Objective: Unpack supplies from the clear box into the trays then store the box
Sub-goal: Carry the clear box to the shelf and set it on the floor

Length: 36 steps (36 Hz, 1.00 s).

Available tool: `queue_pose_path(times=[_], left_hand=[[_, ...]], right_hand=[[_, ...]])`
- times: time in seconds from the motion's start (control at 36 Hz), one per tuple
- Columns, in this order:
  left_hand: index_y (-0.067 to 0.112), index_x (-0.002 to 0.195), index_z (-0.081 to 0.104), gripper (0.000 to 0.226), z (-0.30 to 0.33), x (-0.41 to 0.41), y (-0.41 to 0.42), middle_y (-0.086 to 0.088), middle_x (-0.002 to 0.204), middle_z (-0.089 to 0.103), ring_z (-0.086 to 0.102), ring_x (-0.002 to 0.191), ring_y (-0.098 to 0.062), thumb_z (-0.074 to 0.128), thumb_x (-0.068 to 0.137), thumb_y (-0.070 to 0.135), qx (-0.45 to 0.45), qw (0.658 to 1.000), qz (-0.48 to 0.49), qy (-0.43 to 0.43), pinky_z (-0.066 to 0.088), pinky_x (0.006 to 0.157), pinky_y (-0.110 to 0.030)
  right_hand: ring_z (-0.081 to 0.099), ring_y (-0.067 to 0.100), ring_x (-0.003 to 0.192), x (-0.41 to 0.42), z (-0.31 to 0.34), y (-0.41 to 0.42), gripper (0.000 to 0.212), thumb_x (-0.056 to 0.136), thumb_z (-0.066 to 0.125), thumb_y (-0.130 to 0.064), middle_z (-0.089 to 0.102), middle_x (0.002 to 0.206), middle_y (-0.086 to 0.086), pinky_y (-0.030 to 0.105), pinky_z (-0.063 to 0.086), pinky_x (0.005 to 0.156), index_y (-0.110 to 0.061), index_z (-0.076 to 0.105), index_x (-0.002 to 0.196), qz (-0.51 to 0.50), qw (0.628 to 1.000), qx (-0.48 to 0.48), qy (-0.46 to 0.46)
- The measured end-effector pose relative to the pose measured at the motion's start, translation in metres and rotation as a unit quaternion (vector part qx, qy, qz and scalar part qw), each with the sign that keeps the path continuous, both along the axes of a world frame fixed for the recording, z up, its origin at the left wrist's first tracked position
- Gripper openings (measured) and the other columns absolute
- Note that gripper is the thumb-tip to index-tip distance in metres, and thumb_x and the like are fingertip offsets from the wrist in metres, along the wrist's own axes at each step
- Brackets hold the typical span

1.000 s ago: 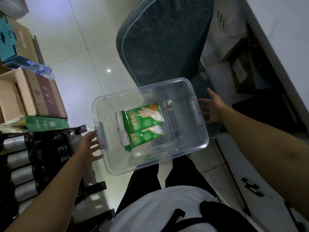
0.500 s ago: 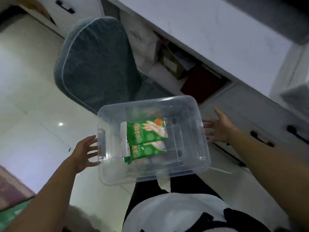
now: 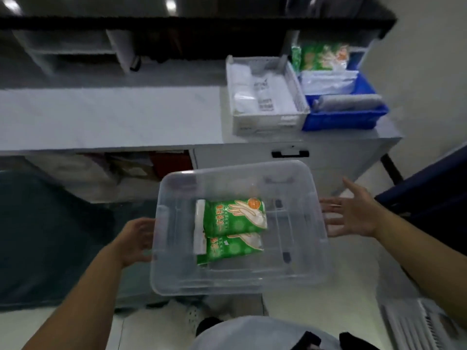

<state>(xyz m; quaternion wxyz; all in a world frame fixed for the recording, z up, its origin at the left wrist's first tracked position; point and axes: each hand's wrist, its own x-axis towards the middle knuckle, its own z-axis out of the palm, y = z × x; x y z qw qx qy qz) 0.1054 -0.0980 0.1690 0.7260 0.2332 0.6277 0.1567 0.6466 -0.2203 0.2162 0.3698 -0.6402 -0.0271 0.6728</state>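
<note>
I carry the clear box (image 3: 298, 251), green packets (image 3: 235, 218) inside, long axis crosswise between my left hand (image 3: 136, 242), whose grip I cannot tell, and my flat, straight-fingered right hand (image 3: 353, 215); the white tray (image 3: 267, 123) and blue tray (image 3: 338, 121) lie ahead and rightward on the counter (image 3: 101, 117), nearer the right hand.

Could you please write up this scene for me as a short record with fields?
Held item: clear plastic box, carried between both hands in front of the counter
Contents: two green plastic packets printed with hands, overlapping, towards the box's left side
Left hand: touches the box's left end
Right hand: fingers straight, at the box's right end
Trays: white perforated tray holding pale packets and blue plastic tray, also stocked, side by side on the white counter
Task status: box not yet unpacked
</note>
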Motion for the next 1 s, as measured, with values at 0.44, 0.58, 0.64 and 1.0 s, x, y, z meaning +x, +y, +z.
queue_pose_path(times=[0.44,0.58,0.64,1.0], left_hand=[[0.020,0.108,0.066,0.026,0.075,0.367,0.002,-0.012,0.102,0.061,0.059,0.088,-0.031,0.053,0.090,0.034,0.081,0.949,-0.296,0.075,0.051,0.074,-0.044],[0.022,0.109,0.067,0.029,0.081,0.469,-0.014,-0.014,0.107,0.061,0.058,0.095,-0.032,0.057,0.089,0.040,0.092,0.903,-0.403,0.113,0.050,0.081,-0.046],[0.020,0.114,0.067,0.040,0.083,0.510,-0.014,-0.015,0.113,0.063,0.059,0.102,-0.035,0.062,0.084,0.046,0.090,0.883,-0.446,0.115,0.052,0.083,-0.048],[0.020,0.128,0.059,0.075,0.090,0.778,0.008,-0.018,0.121,0.062,0.061,0.108,-0.036,0.064,0.072,0.070,0.091,0.722,-0.677,0.106,0.051,0.092,-0.053]], right_hand=[[0.055,0.045,0.125,0.204,0.064,-0.293,0.092,0.071,0.063,-0.076,0.060,0.136,0.022,0.069,0.041,0.101,-0.005,0.063,0.130,-0.216,0.974,0.064,0.023],[0.054,0.045,0.126,0.219,0.062,-0.371,0.097,0.073,0.060,-0.075,0.060,0.135,0.023,0.071,0.038,0.102,0.000,0.056,0.135,-0.306,0.950,0.060,0.027],[0.057,0.045,0.122,0.222,0.058,-0.395,0.095,0.075,0.058,-0.075,0.063,0.131,0.023,0.071,0.039,0.100,0.000,0.058,0.132,-0.341,0.938,0.059,0.022],[0.063,0.046,0.114,0.217,0.052,-0.442,0.089,0.073,0.065,-0.073,0.059,0.135,0.024,0.071,0.046,0.092,0.002,0.068,0.121,-0.528,0.845,0.072,0.031]])
